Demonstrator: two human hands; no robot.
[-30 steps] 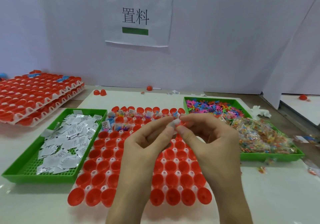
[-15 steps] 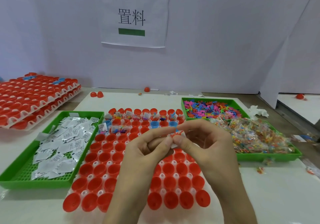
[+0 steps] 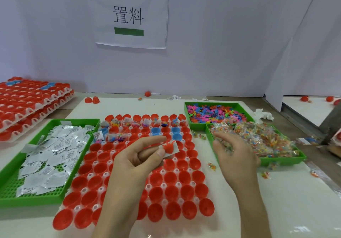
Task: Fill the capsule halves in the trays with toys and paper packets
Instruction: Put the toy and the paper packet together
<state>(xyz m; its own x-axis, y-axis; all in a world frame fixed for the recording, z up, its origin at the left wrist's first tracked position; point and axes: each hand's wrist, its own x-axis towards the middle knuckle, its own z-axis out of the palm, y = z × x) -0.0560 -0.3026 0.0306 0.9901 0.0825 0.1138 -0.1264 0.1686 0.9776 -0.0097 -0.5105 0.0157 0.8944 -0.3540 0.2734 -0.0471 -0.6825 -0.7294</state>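
- Pinching a white paper packet (image 3: 175,149) and a small red toy (image 3: 168,148) between thumb and forefinger, the left hand (image 3: 140,162) is hovering over the middle of the capsule tray (image 3: 100,153); its other fingers are curling into the palm.
- The red toy is lying flat against the packet's face, its spiky limbs poking up past the packet's top edge.
- The right hand (image 3: 234,156) is reaching over the near-left corner of the green tray of bagged toys (image 3: 276,162), fingers bending loosely downward among the bagged toys (image 3: 258,138); blur is hiding whether it is gripping anything.
- Red capsule halves (image 3: 184,191) are sitting open side up in a white grid, glossy and hollow through the near rows.
- A few blue capsule halves (image 3: 156,130) are standing among the red ones toward the far end.
- The far rows are showing filled halves (image 3: 127,125) with packets and bright bits inside.
- To the left, white paper packets (image 3: 51,153) are lying heaped in a green mesh tray (image 3: 33,199) touching the capsule tray.
- Loose colourful toys (image 3: 212,111) are filling a second green tray (image 3: 188,116) behind the bagged ones.
- Stacked capsule trays (image 3: 27,99) are resting at the far left.
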